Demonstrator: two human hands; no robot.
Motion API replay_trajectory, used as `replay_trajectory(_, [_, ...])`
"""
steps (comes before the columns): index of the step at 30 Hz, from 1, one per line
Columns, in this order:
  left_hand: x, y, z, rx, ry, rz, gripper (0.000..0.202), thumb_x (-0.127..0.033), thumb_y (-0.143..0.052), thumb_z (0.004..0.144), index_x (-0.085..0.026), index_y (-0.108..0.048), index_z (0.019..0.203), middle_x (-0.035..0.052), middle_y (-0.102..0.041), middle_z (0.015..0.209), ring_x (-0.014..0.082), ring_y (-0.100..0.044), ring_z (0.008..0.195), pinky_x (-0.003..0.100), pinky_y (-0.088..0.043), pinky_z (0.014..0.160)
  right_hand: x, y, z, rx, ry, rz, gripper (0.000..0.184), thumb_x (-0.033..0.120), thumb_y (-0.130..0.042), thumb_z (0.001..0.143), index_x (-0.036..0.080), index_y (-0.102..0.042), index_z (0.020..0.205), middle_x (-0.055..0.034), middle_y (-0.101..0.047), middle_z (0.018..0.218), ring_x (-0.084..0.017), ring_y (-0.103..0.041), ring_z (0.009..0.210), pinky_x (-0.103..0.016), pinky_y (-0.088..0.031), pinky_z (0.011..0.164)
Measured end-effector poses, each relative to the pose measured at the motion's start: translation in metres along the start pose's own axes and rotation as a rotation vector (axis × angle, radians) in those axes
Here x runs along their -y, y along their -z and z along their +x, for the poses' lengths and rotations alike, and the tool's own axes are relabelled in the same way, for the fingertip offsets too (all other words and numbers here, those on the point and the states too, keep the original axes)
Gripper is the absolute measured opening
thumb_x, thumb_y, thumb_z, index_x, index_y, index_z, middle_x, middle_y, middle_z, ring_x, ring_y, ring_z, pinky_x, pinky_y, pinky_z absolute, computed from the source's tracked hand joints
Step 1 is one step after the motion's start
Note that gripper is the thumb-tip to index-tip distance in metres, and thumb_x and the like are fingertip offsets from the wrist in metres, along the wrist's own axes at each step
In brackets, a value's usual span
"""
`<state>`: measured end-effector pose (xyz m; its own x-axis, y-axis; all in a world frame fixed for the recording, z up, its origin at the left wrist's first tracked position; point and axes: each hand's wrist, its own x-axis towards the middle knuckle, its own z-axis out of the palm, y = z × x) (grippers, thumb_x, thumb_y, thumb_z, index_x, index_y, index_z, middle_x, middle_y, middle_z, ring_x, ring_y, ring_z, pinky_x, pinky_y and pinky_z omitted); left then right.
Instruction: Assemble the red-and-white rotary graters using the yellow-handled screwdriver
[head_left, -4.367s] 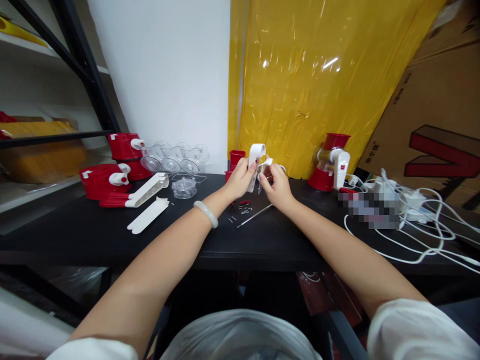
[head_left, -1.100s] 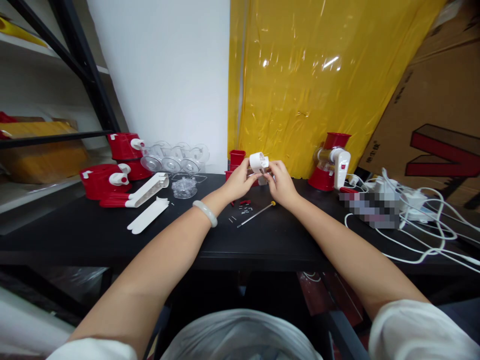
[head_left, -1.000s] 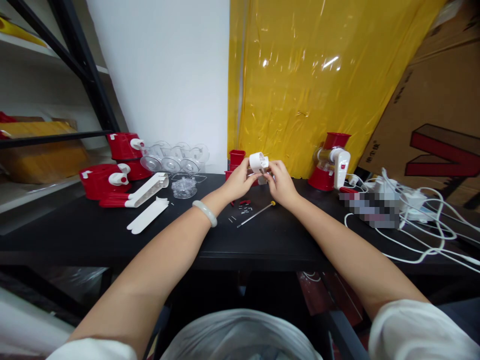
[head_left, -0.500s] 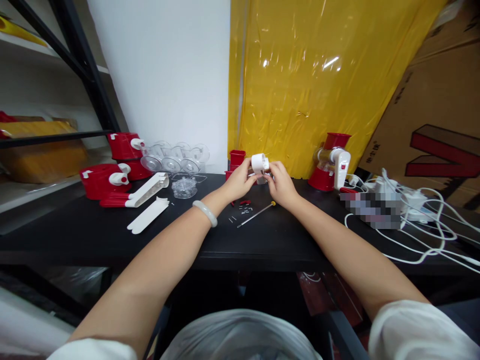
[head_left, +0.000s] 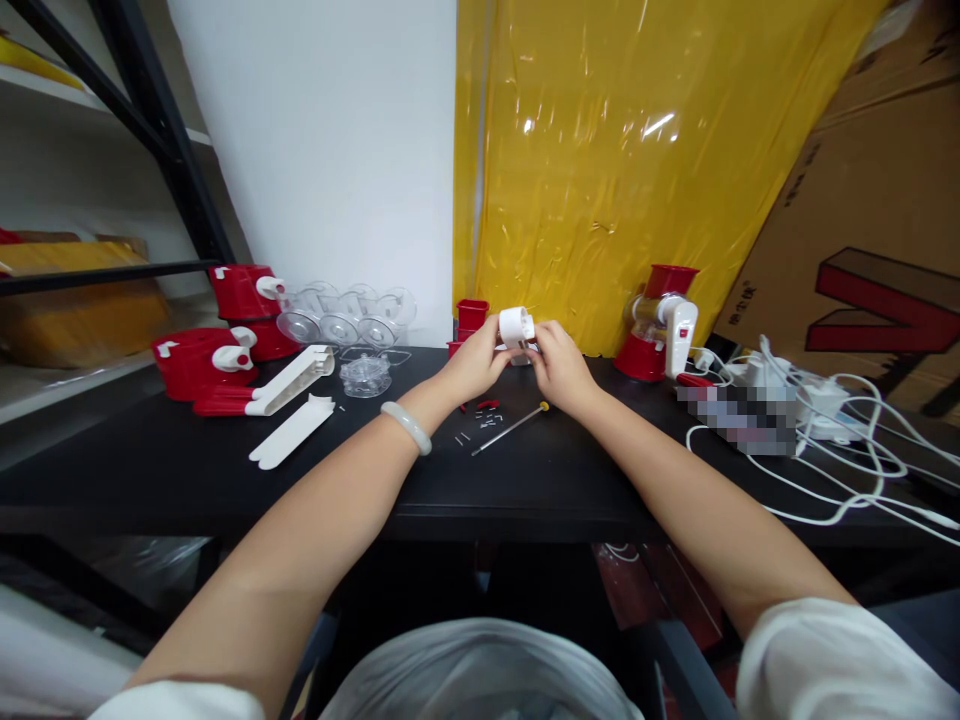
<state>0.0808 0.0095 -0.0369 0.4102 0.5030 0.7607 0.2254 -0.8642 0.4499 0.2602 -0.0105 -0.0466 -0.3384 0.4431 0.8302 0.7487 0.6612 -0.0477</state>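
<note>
Between my two hands, above the table, is a small white cylindrical plastic part (head_left: 515,327). My left hand (head_left: 478,362) grips it from the left, fingers closed around its side. On the other side my right hand (head_left: 559,368) pinches its lower right edge, where a clear piece seems to show beneath; the fingertips are partly hidden. Below the hands lies a screwdriver (head_left: 512,429) with a yellow handle end. Several small screws (head_left: 487,420) and a small red part (head_left: 487,404) are scattered beside it. Red plastic containers (head_left: 472,318) stand behind my left hand.
At left stand red bases (head_left: 199,365), a white handle part (head_left: 300,380), a long white cover (head_left: 292,432) and clear discs (head_left: 365,376). An assembled red and white grinder (head_left: 664,325) stands at right, near tangled white cables (head_left: 862,490). A yellow-wrapped surface (head_left: 637,150) rises behind.
The whole view has shifted slightly. Both hands keep hold of the white part in nearly the same pose, and the things on the table lie as before.
</note>
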Motion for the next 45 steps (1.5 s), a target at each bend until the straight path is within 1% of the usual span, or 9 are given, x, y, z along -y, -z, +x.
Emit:
replay_trajectory(10, [0.002,0.000,0.001,-0.007,-0.002,0.011,0.042,-0.025,-0.060,0.085,-0.016,-0.046,0.125,0.0135,-0.063,0.112,0.0250,-0.064,0.099,0.043,-0.051,0.090,0.000,0.002,0.000,-0.006,0.006,-0.040,0.029,0.019,-0.044,0.090,0.020,-0.055,0.116,-0.0139,-0.056,0.107,-0.029,-0.055,0.095,-0.045,-0.046,0.081])
replay_trajectory(16, [0.002,-0.001,0.001,-0.018,0.017,-0.055,0.046,-0.029,-0.062,0.085,-0.017,-0.047,0.127,0.0144,-0.062,0.117,0.0264,-0.062,0.106,0.045,-0.049,0.095,0.004,0.005,0.003,0.013,0.010,-0.025,0.030,0.021,-0.043,0.091,0.020,-0.056,0.118,-0.0148,-0.056,0.107,-0.029,-0.055,0.095,-0.046,-0.047,0.081])
replay_trajectory(20, [0.009,-0.005,0.004,-0.047,0.067,-0.207,0.040,-0.033,-0.058,0.088,-0.016,-0.049,0.124,0.0143,-0.063,0.118,0.0252,-0.062,0.109,0.043,-0.050,0.094,0.007,0.003,0.003,0.009,0.014,0.056,0.037,0.026,-0.038,0.095,0.019,-0.054,0.128,-0.0149,-0.055,0.111,-0.028,-0.055,0.101,-0.045,-0.047,0.087])
replay_trajectory(23, [0.016,-0.007,0.008,-0.084,0.165,-0.360,0.037,-0.039,-0.056,0.090,-0.016,-0.051,0.119,0.0128,-0.065,0.114,0.0231,-0.064,0.104,0.041,-0.052,0.092,0.006,0.001,0.002,0.000,0.032,0.130,0.043,0.029,-0.035,0.097,0.023,-0.049,0.137,-0.0137,-0.054,0.118,-0.026,-0.054,0.109,-0.044,-0.046,0.093])
replay_trajectory(27, [0.018,-0.005,0.011,-0.108,0.312,-0.576,0.036,-0.048,-0.054,0.090,-0.018,-0.052,0.111,0.0099,-0.067,0.109,0.0205,-0.066,0.099,0.041,-0.054,0.088,0.002,-0.002,0.001,-0.026,0.028,0.224,0.041,0.033,-0.036,0.098,0.024,-0.054,0.134,-0.0126,-0.054,0.118,-0.024,-0.054,0.112,-0.044,-0.045,0.098])
replay_trajectory(32, [0.010,-0.001,0.010,-0.176,0.377,-0.745,0.030,-0.047,-0.051,0.092,-0.020,-0.053,0.106,0.0096,-0.066,0.111,0.0213,-0.064,0.105,0.047,-0.051,0.092,-0.010,-0.010,-0.002,-0.103,-0.157,0.409,0.043,0.048,-0.042,0.095,0.019,-0.059,0.121,-0.0124,-0.059,0.110,-0.024,-0.058,0.102,-0.045,-0.049,0.092])
replay_trajectory(38, [-0.001,0.003,0.011,-0.299,0.498,-0.938,0.026,-0.038,-0.058,0.090,-0.016,-0.057,0.104,0.0092,-0.067,0.107,0.0208,-0.062,0.106,0.048,-0.045,0.100,-0.017,-0.021,-0.005,0.066,-0.389,0.773,0.052,0.066,-0.045,0.088,0.024,-0.062,0.112,-0.0070,-0.065,0.105,-0.021,-0.062,0.092,-0.038,-0.055,0.079])
replay_trajectory(42, [-0.004,0.002,0.011,-0.298,0.514,-0.999,0.021,-0.033,-0.059,0.090,-0.016,-0.058,0.101,0.0085,-0.068,0.104,0.0205,-0.063,0.104,0.047,-0.045,0.100,-0.015,-0.023,-0.006,0.118,-0.482,0.869,0.057,0.074,-0.047,0.081,0.025,-0.064,0.105,-0.0050,-0.066,0.100,-0.021,-0.063,0.091,-0.036,-0.056,0.074])
replay_trajectory(45, [-0.003,0.001,0.010,-0.291,0.517,-1.013,0.019,-0.033,-0.062,0.089,-0.017,-0.058,0.098,0.0065,-0.069,0.097,0.0197,-0.064,0.102,0.047,-0.046,0.099,-0.011,-0.021,-0.005,0.156,-0.520,0.956,0.055,0.073,-0.051,0.079,0.026,-0.060,0.105,-0.0039,-0.067,0.095,-0.021,-0.065,0.090,-0.036,-0.054,0.075])
